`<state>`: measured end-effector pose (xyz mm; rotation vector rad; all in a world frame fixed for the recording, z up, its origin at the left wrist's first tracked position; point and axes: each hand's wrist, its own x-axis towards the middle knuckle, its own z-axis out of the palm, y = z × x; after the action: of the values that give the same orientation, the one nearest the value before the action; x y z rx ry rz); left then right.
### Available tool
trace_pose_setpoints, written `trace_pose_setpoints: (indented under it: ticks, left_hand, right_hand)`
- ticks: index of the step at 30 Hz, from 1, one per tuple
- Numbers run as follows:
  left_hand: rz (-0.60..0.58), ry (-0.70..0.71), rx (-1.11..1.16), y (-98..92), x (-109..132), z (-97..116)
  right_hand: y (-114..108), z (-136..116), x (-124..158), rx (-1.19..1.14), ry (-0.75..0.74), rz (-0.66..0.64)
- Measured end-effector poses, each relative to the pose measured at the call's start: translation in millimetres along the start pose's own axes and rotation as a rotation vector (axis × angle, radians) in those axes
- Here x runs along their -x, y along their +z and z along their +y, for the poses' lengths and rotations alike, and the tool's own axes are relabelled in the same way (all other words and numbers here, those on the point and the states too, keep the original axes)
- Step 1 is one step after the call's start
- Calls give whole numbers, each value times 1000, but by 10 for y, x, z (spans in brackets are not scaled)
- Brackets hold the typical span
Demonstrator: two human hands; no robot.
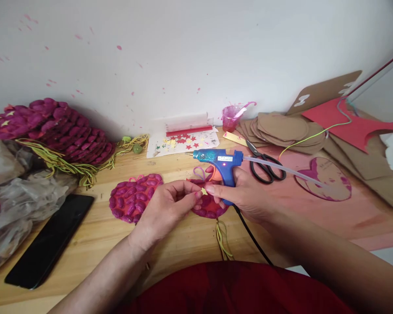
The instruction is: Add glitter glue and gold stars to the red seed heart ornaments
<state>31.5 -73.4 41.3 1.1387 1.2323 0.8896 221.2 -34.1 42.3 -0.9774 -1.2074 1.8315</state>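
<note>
My right hand is wrapped round the handle of a blue glue gun, whose nozzle points left and whose clear glue stick trails to the right. Thumb and fingers of my left hand pinch a small yellow star; my right thumb tip is beside the star. Beneath both hands lies a round red piece with purple lumps, partly hidden, with yellow-green strings hanging from its lower edge. Left of it rests a second purple-lumped piece on the wooden table.
Black scissors, cardboard discs and a painted cardboard shape lie right. Behind are a paper with stars and a purple-stained cup. Left are stacked purple pieces, plastic bags and a black phone.
</note>
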Motion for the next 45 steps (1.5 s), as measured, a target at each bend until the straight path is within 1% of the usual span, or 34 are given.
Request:
trace_pose_setpoints:
  ticks: [5,9,18,23,28,32,35,37,39,41,43,45]
  left_hand:
    - [-3,13,-21,47,12,47]
    - [12,5,-5,62,29,65]
    - [57,33,-77,62,16,23]
    - [26,23,-21,51,26,18]
    - [86,61,-73,41,41,39]
    - [61,19,-44,59,42,77]
    - [52,23,-29,74,33,71]
    - [59,44,-62,76,36,50]
    - [89,90,-148,69,54,21]
    - [156,208,-322,53,85,-13]
    - [228,422,-565,23,118,-53]
    - [264,680,-806,-19,141,-98]
  right_hand:
    - [32,-26,21,-16,43,6]
    - [32,-24,20,18,10,17]
    - [41,-24,4,25,39,14]
    - [22,2,-1,57,40,18]
    - [14,15,-5,40,51,21]
    - [28,13,-4,38,55,29]
    - [30,36,-4,39,54,35]
    - [26,56,-7,37,47,41]
    - [21,66,-10,30,42,48]
    - [19,59,-11,22,52,51]
    - [20,42,-10,14,71,52]
    - [23,27,-8,12,83,51]
